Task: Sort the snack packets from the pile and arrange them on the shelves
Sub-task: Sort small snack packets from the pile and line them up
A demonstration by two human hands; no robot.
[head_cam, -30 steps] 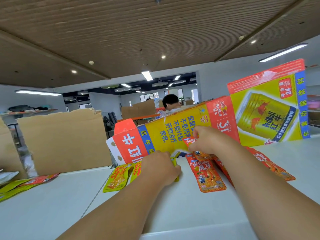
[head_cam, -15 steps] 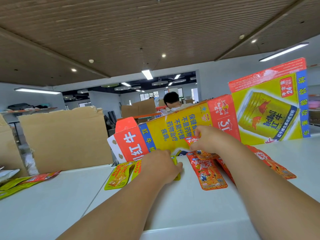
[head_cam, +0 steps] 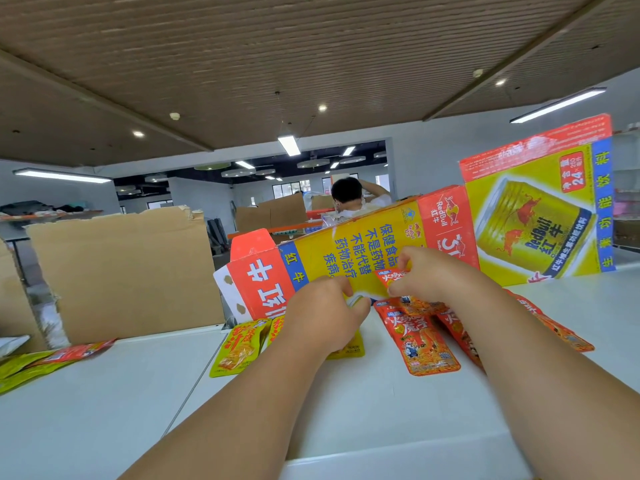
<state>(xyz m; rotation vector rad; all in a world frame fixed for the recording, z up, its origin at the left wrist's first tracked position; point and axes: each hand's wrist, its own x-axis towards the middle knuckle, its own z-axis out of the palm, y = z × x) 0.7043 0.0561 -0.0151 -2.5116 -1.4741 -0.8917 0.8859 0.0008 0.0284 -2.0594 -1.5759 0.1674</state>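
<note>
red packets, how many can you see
5 red packets: one in the right hand's grip, one flat before it, one under the right forearm, one right of that forearm, one far left. More may be hidden.

The white worktop [head_cam: 104, 410] shows a thin seam [head_cam: 194, 386] running away from the near edge. On it lie 2 yellow packets [head_cam: 239, 348] left of centre, 1 partly hidden. Several red packets [head_cam: 426, 344] fan out on the right, and a yellow-and-red heap [head_cam: 41, 362] sits at the left edge. A printed carton [head_cam: 363, 251] stands along the far side.
</note>
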